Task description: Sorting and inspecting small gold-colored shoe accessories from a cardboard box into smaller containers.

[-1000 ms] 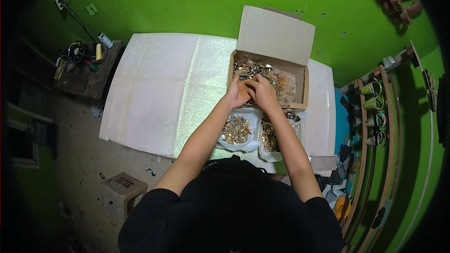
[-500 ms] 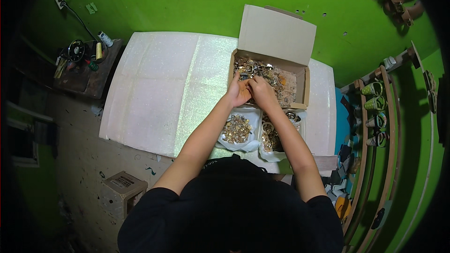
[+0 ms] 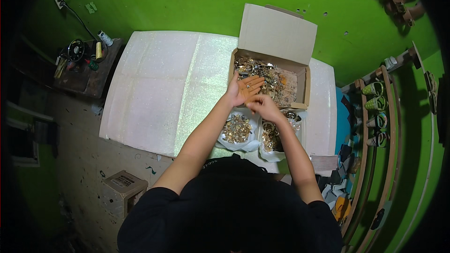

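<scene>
My left hand (image 3: 242, 89) is held palm up over the near left part of an open cardboard box (image 3: 306, 87). Its fingers lie flat and stretched out, with a tiny shiny piece (image 3: 248, 86) resting on them. Just below it, over the box's near edge, my right hand (image 3: 263, 106) has its fingers pinched together; whatever they hold is too small to make out. Loose metal pieces (image 3: 268, 73) in gold and silver tones fill much of the box. Nearer me stand two plastic-lined containers: the left one holds small metal bits (image 3: 236, 129), the right one larger ring-like pieces (image 3: 270, 137).
A pale glittery sheet (image 3: 150, 89) covers the table. The box's lid (image 3: 277, 30) stands raised against the green wall. At the right is a wooden rack (image 3: 364, 159) with small shoes (image 3: 374, 104). A dark side table (image 3: 79, 80) with thread spools stands left, a stool-like box (image 3: 123, 187) on the floor.
My right hand has moved away from the left palm, down and slightly right toward the containers. My left hand has opened, its fingers now stretched out to the right.
</scene>
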A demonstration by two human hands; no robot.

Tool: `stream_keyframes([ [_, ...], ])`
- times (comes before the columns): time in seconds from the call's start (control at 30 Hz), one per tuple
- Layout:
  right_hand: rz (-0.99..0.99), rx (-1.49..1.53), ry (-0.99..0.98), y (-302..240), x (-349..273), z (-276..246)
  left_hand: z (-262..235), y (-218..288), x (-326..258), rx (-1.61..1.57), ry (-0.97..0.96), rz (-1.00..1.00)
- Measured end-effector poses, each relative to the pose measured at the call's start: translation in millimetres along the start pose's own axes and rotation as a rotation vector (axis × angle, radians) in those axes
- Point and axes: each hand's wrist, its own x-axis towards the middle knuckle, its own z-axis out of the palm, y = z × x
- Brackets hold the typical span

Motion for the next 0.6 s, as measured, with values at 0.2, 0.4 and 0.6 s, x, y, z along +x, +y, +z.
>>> stream_keyframes([
  [0.2, -0.027, -0.359, -0.103, 4.9, -21.1, 10.1, 0.6, -0.7, 1.3, -0.006, -0.017, 0.0],
  [0.4, -0.319, -0.544, 0.314, -4.2, -5.0, 8.4, 2.4, -0.8, 0.9, 0.012, -0.009, 0.0],
  [0.6, -0.365, -0.667, 0.444, -15.0, 22.5, 15.7, -1.3, -1.2, 0.0, 0.073, -0.011, 0.015],
])
